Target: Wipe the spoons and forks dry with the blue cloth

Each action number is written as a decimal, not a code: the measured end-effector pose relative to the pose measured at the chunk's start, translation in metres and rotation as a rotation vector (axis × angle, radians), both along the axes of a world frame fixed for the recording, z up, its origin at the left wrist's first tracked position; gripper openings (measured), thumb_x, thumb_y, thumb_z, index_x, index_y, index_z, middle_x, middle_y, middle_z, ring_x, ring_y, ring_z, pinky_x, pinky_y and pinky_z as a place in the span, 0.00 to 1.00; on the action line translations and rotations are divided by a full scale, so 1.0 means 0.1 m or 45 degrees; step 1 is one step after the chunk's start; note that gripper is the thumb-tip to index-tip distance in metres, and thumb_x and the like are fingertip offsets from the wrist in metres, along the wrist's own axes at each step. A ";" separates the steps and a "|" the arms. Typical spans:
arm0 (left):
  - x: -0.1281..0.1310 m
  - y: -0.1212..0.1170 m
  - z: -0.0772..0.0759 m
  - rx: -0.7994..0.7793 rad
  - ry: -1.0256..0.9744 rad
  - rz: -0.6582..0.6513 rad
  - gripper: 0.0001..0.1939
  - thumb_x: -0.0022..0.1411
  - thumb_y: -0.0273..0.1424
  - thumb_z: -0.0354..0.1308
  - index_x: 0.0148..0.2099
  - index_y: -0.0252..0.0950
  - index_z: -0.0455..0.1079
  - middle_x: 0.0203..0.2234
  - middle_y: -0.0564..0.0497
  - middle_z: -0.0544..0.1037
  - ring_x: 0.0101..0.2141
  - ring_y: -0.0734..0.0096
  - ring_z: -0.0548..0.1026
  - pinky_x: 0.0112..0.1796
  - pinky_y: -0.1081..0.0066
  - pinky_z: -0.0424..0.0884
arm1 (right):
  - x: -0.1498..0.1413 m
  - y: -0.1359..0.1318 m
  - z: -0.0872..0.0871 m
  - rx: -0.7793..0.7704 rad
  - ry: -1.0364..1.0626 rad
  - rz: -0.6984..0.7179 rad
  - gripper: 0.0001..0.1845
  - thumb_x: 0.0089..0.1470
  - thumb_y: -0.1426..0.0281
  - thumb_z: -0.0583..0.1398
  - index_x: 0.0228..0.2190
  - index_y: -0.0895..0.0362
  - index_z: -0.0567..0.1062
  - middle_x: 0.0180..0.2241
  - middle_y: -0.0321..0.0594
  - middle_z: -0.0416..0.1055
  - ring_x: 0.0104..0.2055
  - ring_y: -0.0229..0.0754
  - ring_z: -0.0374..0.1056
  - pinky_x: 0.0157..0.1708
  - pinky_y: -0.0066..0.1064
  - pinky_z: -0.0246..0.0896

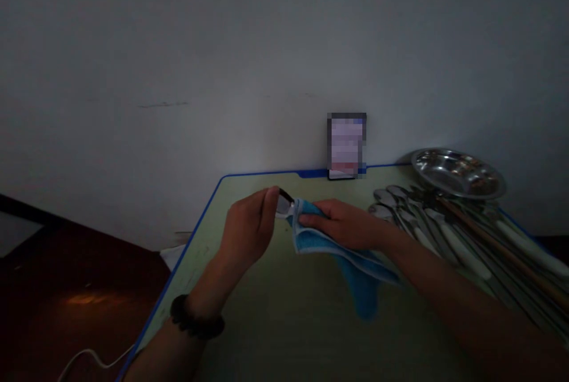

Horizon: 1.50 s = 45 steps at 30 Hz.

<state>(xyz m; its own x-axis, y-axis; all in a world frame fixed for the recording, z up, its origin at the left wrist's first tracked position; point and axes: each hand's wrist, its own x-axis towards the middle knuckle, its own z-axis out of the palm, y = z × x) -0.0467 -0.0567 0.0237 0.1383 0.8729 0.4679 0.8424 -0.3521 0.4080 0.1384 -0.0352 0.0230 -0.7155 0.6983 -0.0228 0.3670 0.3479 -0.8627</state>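
Over the table my left hand (249, 222) is closed, fingers pinched around a pale, dark-edged thing (283, 205), perhaps a utensil. Most of it is hidden by the hand and cloth, so I cannot tell its kind. My right hand (347, 222) is closed on a blue cloth (317, 241) with a light border, thumb on top. The folded cloth meets the pale thing between my hands, and one blurred end hangs down below my right wrist. A dark beaded bracelet (195, 320) circles my left wrist.
Several spoons and other long-handled utensils (460, 245) lie spread on the right of the blue-edged table (267, 334). Behind them is a shiny metal bowl (460, 174). A blurred-out upright device (347, 145) leans against the wall. A white cable (95, 358) runs at lower left.
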 end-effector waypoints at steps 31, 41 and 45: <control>0.23 0.31 -0.61 -0.432 -1.722 0.008 0.11 0.57 0.40 0.52 0.33 0.36 0.62 0.24 0.54 0.70 0.27 0.74 0.72 0.30 0.73 0.70 | 0.16 -0.54 -0.53 -0.256 0.328 -0.640 0.17 0.54 0.56 0.51 0.25 0.56 0.67 0.24 0.34 0.66 0.28 0.39 0.62 0.30 0.30 0.58; 0.29 -0.02 -0.50 -0.751 -1.271 -0.053 0.13 0.63 0.41 0.45 0.36 0.38 0.62 0.08 0.63 0.59 0.07 0.81 0.54 0.10 0.81 0.51 | 0.09 -0.35 -0.57 -1.041 1.188 -1.151 0.28 0.52 0.50 0.47 0.51 0.48 0.60 0.48 0.42 0.69 0.50 0.48 0.64 0.47 0.45 0.60; 0.31 -0.11 -0.50 -0.780 -1.172 -0.122 0.12 0.62 0.38 0.45 0.33 0.37 0.63 0.08 0.63 0.59 0.09 0.81 0.56 0.11 0.80 0.51 | 0.11 -0.29 -0.53 -1.086 1.299 -1.149 0.26 0.52 0.53 0.50 0.52 0.44 0.58 0.52 0.39 0.64 0.53 0.46 0.62 0.50 0.45 0.58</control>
<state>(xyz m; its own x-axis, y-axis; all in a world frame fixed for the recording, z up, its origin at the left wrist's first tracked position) -0.0158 -0.0677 -0.0267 0.0390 0.9960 -0.0802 0.1083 0.0756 0.9912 0.1495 -0.0640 -0.0301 -0.0565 0.9141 -0.4016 -0.6462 -0.3400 -0.6832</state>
